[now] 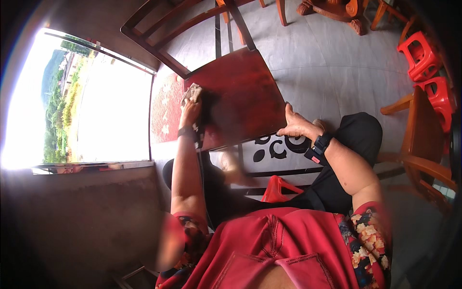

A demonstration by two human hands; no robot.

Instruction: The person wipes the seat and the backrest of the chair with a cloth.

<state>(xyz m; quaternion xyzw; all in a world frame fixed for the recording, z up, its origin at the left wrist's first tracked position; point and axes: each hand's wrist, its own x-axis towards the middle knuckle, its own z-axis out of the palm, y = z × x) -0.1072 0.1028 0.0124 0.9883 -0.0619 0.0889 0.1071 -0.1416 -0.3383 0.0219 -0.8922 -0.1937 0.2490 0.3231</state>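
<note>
A dark wooden chair (236, 91) with a glossy reddish-brown seat stands in front of me, its slatted back at the far left. My left hand (190, 113) presses a crumpled, pale greyish cloth (192, 92) onto the seat's left edge, near the backrest post. At the seat's right near corner, my right hand (299, 125) grips the edge, thumb and fingers apart around the corner. Part of those fingers is hidden by the seat. Dark bands with small devices sit on both wrists.
Red plastic stools (421, 55) stand at the far right, by a wooden armchair (423, 130). Another red stool (279, 189) is beneath me. A bright doorway (110, 106) opens on the left, with a red patterned mat (166, 108) by it. Carved furniture legs (337, 9) are at the back.
</note>
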